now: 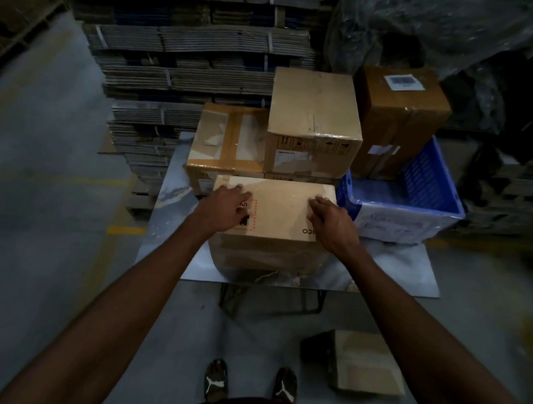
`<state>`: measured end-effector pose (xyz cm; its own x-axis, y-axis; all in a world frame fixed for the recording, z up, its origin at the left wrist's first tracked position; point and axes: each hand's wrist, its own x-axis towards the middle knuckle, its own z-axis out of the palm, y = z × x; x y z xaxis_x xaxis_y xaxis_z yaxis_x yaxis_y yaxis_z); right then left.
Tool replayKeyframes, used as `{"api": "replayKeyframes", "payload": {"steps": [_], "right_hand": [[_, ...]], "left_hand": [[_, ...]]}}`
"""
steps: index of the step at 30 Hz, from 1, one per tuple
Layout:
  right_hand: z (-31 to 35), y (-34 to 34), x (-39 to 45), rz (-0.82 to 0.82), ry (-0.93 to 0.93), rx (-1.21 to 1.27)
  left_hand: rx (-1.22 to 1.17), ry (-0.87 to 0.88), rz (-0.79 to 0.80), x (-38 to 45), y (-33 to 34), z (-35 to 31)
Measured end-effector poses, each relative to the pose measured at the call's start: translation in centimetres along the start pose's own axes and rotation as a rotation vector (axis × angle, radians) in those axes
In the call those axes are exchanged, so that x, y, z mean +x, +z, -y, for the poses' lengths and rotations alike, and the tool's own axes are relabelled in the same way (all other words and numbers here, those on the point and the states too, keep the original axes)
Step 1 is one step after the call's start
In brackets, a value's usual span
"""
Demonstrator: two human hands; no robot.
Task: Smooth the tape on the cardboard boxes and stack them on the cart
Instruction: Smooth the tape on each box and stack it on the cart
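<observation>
Box (273, 217) sits at the table's (413, 272) near edge, at 6 o'clock from the stacked boxes (314, 122). I note my left hand (226, 206) pressing flat, fingers spread; right hand (329, 218) presses with fingers curled at the 3 o'clock edge.

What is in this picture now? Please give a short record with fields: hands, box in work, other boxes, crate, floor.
left hand: left hand rests flat on the front box, fingers straight
right hand: right hand on the same box top, fingers slightly bent
other boxes: tall box, low taped box, dark brown box behind
crate: blue crate on the right
surface: grey platform
floor: one small box
</observation>
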<state>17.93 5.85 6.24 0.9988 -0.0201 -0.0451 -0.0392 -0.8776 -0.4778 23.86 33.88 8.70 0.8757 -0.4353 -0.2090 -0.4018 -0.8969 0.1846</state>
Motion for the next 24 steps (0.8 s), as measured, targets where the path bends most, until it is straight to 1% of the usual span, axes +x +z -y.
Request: {"api": "replayKeyframes", "payload": {"steps": [2, 5, 8, 11, 14, 17, 21, 24], "right_hand": [[0.4, 0.9, -0.9, -0.015, 0.007, 0.023], [0.7, 1.9, -1.3, -0.038, 0.015, -0.009], [1.3, 1.6, -1.0, -0.037, 0.015, -0.047], [2.2, 1.7, -1.0, -0.028, -0.021, -0.027], [2.4, 3.1, -1.3, -0.022, -0.042, -0.020], [2.1, 3.7, -1.2, -0.034, -0.039, -0.038], [3.0, 3.0, -0.6, -0.004, -0.028, -0.049], [4.1, 3.1, -0.8, 0.022, -0.077, -0.014]], "left_hand": [[-0.003, -0.025, 0.059, -0.4, 1.3, -0.2], [0.006, -0.034, 0.023, -0.8, 3.1, 0.2], [0.005, -0.053, 0.028, -0.7, 1.6, -0.5], [0.032, -0.004, -0.037, -0.6, 0.3, -2.0], [0.015, -0.030, -0.040, -0.7, 1.8, -3.0], [-0.032, -0.056, -0.085, -1.4, 3.9, -3.0], [0.031, -0.046, -0.046, -0.4, 2.6, -2.8], [0.054, -0.028, -0.034, 0.0, 1.9, -3.9]]}}
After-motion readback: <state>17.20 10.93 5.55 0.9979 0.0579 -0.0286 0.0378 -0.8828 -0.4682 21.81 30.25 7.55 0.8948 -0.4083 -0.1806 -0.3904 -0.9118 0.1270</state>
